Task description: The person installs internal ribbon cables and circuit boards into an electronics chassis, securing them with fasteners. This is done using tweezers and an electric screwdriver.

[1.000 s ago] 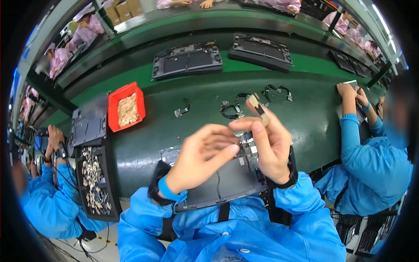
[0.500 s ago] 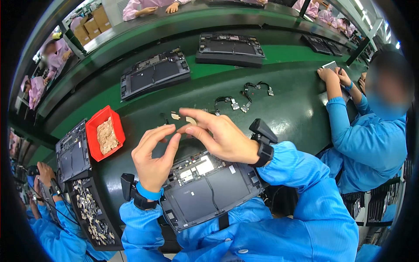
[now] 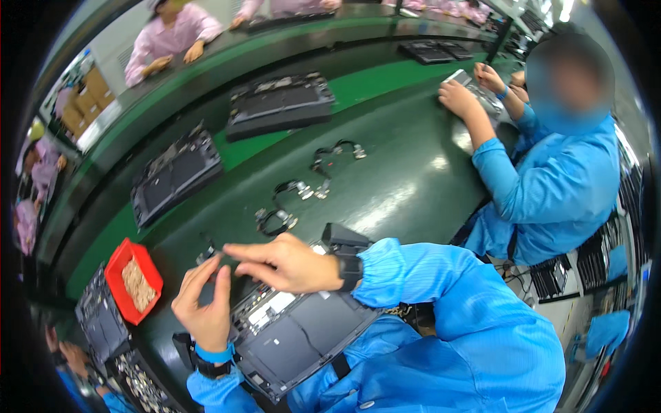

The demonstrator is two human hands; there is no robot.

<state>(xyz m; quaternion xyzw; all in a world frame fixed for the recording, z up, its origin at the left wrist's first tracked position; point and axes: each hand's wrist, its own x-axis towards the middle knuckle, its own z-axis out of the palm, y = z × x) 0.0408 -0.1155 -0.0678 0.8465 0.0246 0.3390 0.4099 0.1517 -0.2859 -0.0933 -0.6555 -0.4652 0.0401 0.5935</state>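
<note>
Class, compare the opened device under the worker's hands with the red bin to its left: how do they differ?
The device is dark grey, flat and wide; the red bin is smaller and deeper. The device shows boards and parts inside; the bin holds small pale pieces. The left hand and right hand hover over the device, not the bin.

Opened device chassis (image 3: pixel 296 337) lies at near edge of counter (image 3: pixel 413 179), directly before the person. Both hands above its far-left corner: left hand (image 3: pixel 205 306) left of right hand (image 3: pixel 289 261). Parts bin (image 3: pixel 131 279) left of the hands. Three cable bundles (image 3: pixel 277 219) in a row behind the chassis. Two more chassis (image 3: pixel 175 175) farther back. Co-worker (image 3: pixel 551 186) at right.
</note>
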